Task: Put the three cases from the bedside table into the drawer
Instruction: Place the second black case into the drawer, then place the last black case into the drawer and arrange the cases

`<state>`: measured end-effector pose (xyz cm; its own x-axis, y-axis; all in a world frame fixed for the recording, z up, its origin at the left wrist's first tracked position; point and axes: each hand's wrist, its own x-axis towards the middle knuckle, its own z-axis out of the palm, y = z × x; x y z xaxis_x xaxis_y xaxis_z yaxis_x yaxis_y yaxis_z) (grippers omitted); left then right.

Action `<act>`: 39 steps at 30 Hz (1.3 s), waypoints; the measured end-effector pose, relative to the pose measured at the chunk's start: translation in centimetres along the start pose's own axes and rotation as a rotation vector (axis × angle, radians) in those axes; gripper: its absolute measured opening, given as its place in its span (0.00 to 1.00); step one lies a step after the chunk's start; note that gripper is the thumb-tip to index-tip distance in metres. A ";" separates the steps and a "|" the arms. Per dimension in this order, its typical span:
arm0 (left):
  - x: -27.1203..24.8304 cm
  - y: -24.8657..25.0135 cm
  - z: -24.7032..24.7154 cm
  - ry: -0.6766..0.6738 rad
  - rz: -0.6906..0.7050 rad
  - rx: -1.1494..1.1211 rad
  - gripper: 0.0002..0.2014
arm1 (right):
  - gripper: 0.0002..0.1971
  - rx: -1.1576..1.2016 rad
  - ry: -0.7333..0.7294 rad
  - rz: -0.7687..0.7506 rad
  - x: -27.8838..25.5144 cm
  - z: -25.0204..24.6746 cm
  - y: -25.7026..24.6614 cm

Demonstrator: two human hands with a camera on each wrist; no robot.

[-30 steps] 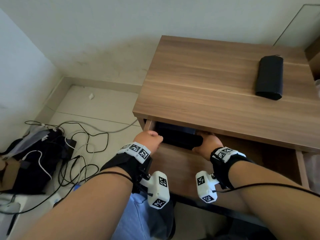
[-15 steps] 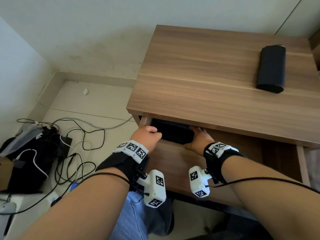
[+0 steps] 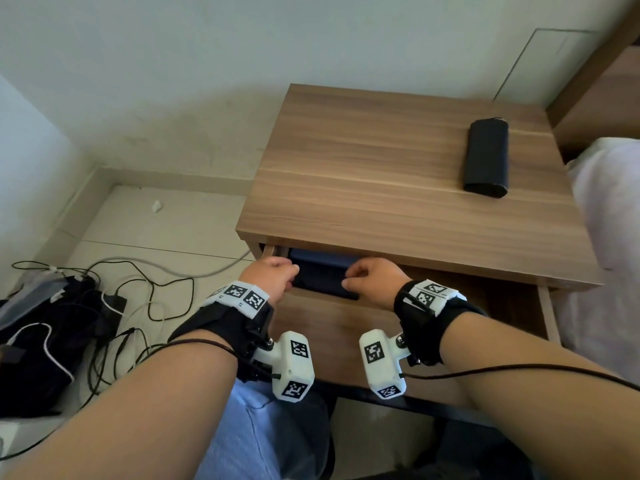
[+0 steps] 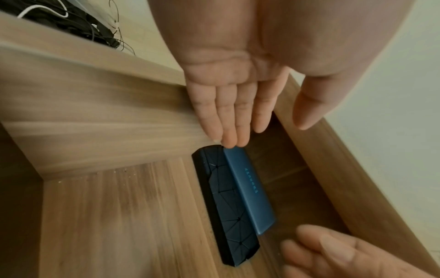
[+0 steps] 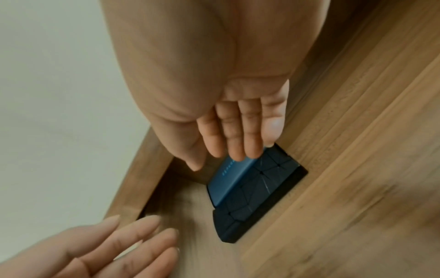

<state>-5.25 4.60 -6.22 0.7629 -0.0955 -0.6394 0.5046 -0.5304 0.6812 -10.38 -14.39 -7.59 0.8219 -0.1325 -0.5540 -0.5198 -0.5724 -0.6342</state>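
Two cases lie side by side at the back left of the open drawer (image 3: pixel 346 327): a black faceted case (image 4: pixel 228 205) (image 5: pixel 266 193) and a blue case (image 4: pixel 250 188) (image 5: pixel 232 181) partly on it. My left hand (image 3: pixel 280 275) (image 4: pixel 262 135) has straight fingers, with the tips touching the cases' left end. My right hand (image 3: pixel 360 277) (image 5: pixel 218 161) reaches the other end, fingers straight over the blue case. Neither hand grips anything. A third black case (image 3: pixel 486 157) lies on the bedside table top (image 3: pixel 381 168) at the right rear.
The table top overhangs the drawer's rear part. The floor at the left holds a black bag (image 3: pixel 38 341) and tangled cables (image 3: pixel 138 306). A white bed edge (image 3: pixel 609 209) borders the table on the right. My knee in blue fabric (image 3: pixel 263 427) sits below the drawer front.
A second ago both hands gripped the dark case at the drawer's mouth. They pushed it inward, and now it lies on the drawer floor with the fingers straightened at its ends.
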 end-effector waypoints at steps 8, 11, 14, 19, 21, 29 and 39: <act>-2.1 3.2 0.1 0.053 0.140 -0.113 0.12 | 0.05 0.048 0.036 -0.061 -1.7 -2.0 -0.9; -2.5 3.9 0.6 0.083 0.180 -0.118 0.13 | 0.06 0.096 0.053 -0.090 -2.5 -2.6 -1.5; -2.6 4.8 1.1 0.101 0.211 -0.099 0.09 | 0.06 0.127 0.117 -0.117 -3.2 -3.6 -2.1; -2.4 6.5 2.2 0.115 0.230 -0.031 0.15 | 0.10 0.157 0.382 -0.114 -3.3 -6.8 -1.8; -2.3 7.0 2.5 0.115 0.245 0.001 0.15 | 0.12 0.161 0.502 -0.085 -3.0 -8.4 -1.6; -0.7 8.5 3.6 0.168 0.322 0.022 0.13 | 0.18 0.200 0.771 0.003 -0.9 -12.7 0.3; 1.2 9.0 3.8 0.214 0.304 0.238 0.13 | 0.35 -0.056 0.903 0.252 2.8 -15.5 1.4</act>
<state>-1.35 -3.48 -2.27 0.9415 -0.1134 -0.3174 0.1565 -0.6870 0.7096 -5.15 -28.09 -1.69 0.5688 -0.8220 -0.0286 -0.7145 -0.4766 -0.5122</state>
